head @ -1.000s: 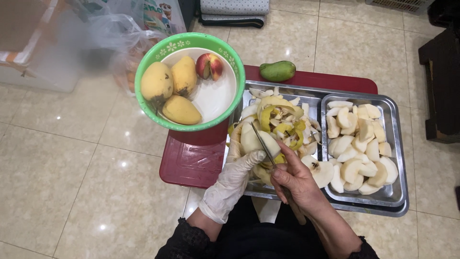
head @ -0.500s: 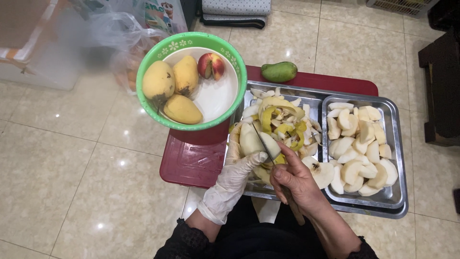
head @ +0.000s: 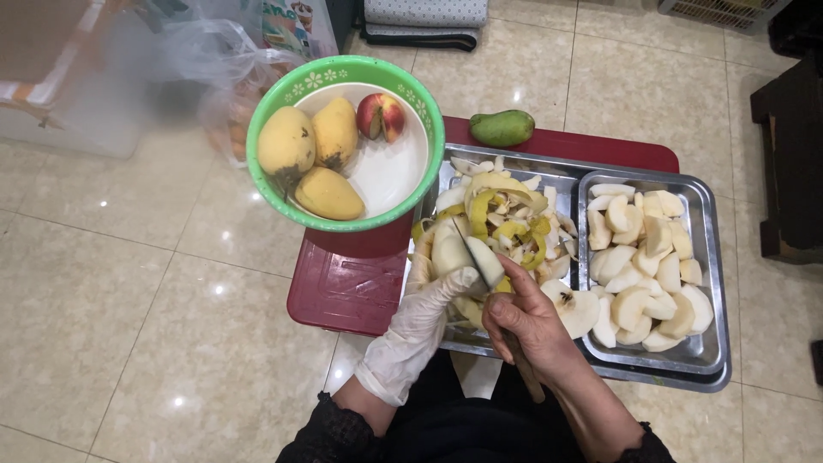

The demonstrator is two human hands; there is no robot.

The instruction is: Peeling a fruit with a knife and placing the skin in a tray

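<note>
My left hand point(head: 420, 330), in a thin white glove, holds a pale peeled fruit point(head: 448, 251) over a steel tray point(head: 566, 171). My bare right hand point(head: 525, 321) grips a knife point(head: 474, 254) whose blade rests against the fruit. Under them lies a heap of yellow-green peels point(head: 506, 214) in the tray's left compartment. The right compartment holds several cut white fruit slices point(head: 643, 266).
A green-rimmed bowl point(head: 343, 73) at upper left holds three yellow mangoes point(head: 287, 141) and a red apple point(head: 380, 116). A green mango point(head: 502, 128) lies behind the tray on a low red stool point(head: 343, 291). Plastic bags point(head: 223, 60) stand on the tiled floor at left; dark furniture point(head: 793, 146) at right.
Both hands have kept their grip. The fruit has turned slightly in my left hand as the knife blade works along it.
</note>
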